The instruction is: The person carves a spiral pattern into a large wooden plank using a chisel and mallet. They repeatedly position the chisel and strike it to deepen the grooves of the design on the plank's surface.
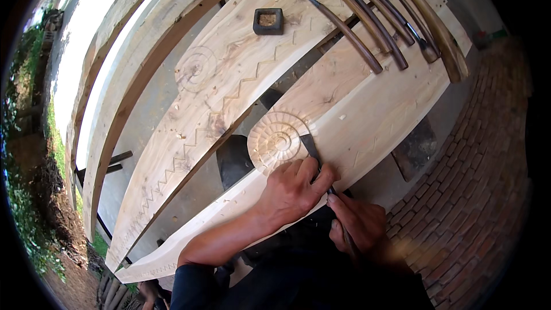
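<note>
A long, pale wooden board with curved edges (379, 120) lies in front of the person, and on it there is a round carving of concentric rings and radial grooves (279, 140). The left hand (293, 189) is over the near edge of this board, just below the carving; its fingers are curled close together, and they are clamped with the thumb on a slim dark carving tool with a flat metal blade (310, 147). The blade end of the tool is at the right side of the carving, and the shaft runs down toward the body. The right hand (361, 224) is lower and more to the right, with its fingers closed around the rear part of the same tool; some of these fingers I cannot see well in the shadow. Beyond, a 2nd pale wooden board (201, 115) bears a zigzag line and a faint ring pattern, and a small black square container with brown content (268, 21) stands on it. At the upper right, several carving tools with dark wooden handles (356, 46) lie side by side, next to a thick brown wooden stick (439, 28). To the left are 2 thick curved timbers (138, 80).
</note>
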### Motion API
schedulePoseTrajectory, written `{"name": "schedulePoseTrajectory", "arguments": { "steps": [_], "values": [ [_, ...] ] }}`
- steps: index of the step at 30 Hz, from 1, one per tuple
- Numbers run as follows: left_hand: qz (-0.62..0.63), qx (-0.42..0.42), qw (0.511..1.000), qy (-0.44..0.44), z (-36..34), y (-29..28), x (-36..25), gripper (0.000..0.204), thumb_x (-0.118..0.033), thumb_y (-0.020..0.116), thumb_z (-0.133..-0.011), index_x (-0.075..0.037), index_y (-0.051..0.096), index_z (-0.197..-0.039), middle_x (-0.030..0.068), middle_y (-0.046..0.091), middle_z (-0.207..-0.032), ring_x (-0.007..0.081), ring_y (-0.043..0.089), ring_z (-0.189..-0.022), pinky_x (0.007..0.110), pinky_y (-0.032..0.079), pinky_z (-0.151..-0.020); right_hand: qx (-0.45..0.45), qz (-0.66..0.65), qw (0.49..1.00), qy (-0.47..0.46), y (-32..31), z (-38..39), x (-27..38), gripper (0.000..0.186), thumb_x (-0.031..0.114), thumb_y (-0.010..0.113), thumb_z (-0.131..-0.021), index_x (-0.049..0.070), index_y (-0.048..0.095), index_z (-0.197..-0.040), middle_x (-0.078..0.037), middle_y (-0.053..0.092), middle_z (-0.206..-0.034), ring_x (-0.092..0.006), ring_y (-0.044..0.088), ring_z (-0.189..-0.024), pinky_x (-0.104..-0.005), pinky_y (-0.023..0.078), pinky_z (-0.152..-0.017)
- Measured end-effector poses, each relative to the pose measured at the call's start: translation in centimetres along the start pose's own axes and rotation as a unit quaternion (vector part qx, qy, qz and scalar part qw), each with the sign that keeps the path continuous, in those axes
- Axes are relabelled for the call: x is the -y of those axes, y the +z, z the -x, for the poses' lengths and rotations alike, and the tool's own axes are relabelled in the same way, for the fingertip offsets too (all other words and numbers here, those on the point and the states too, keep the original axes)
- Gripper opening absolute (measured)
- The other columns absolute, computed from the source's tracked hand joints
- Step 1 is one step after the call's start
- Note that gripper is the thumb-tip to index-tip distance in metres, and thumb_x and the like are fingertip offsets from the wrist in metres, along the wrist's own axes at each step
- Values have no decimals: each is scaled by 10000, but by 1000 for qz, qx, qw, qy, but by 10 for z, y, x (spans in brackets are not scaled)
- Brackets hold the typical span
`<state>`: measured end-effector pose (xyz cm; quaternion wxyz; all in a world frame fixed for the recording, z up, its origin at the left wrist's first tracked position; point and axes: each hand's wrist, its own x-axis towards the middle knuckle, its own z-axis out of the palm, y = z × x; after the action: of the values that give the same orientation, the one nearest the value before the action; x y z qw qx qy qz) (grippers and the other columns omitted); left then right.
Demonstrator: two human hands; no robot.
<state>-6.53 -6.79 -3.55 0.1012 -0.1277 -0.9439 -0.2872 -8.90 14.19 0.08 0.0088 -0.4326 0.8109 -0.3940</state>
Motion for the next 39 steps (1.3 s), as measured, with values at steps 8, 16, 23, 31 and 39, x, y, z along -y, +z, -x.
{"name": "schedulePoseTrajectory", "arguments": {
  "steps": [8, 16, 23, 31, 39],
  "values": [
    [1, -19, 999, -30, -3, 1, -2, 309, -171, 767, -794, -168, 727, -1100, 37, 461, -785, 202, 578, -604, 357, 470, -512, -3, -1, 1000, -5, 1, -3, -5, 426, 60, 689, -917, -97, 680, -1313, -255, 750, -1099, -322, 775, -827, -396, 627, -680],
    [0, -36, 998, -51, -6, 4, -6, 308, -164, 762, -794, -163, 725, -1099, 50, 465, -788, 215, 591, -613, 379, 467, -513, -6, -5, 1000, -9, 2, -6, -7, 413, 53, 687, -918, -95, 686, -1303, -253, 752, -1090, -329, 779, -828, -399, 631, -677],
    [-12, -38, 995, -86, -1, 9, 2, 363, -181, 796, -791, -135, 730, -1145, 53, 479, -786, 213, 588, -603, 378, 446, -505, -8, 0, 1000, -10, 9, -15, -13, 398, 32, 709, -890, -77, 704, -1273, -227, 754, -1062, -321, 780, -812, -378, 638, -681],
    [-21, -166, 980, 104, 5, -3, 3, 237, -202, 886, -855, -71, 779, -1020, -53, 432, -652, 73, 448, -502, 248, 330, -459, 63, -104, 992, -40, -18, -7, -11, 374, 254, 789, -960, 15, 711, -1237, -177, 733, -1043, -329, 780, -892, -406, 677, -746],
    [7, -105, 991, 87, 9, -12, 5, 235, -173, 856, -860, -56, 797, -1054, -64, 500, -663, 59, 468, -527, 237, 319, -472, 77, -128, 989, -12, -14, -4, -21, 403, 311, 766, -996, 3, 721, -1252, -183, 745, -1090, -335, 784, -970, -431, 693, -828]
  ]
}}
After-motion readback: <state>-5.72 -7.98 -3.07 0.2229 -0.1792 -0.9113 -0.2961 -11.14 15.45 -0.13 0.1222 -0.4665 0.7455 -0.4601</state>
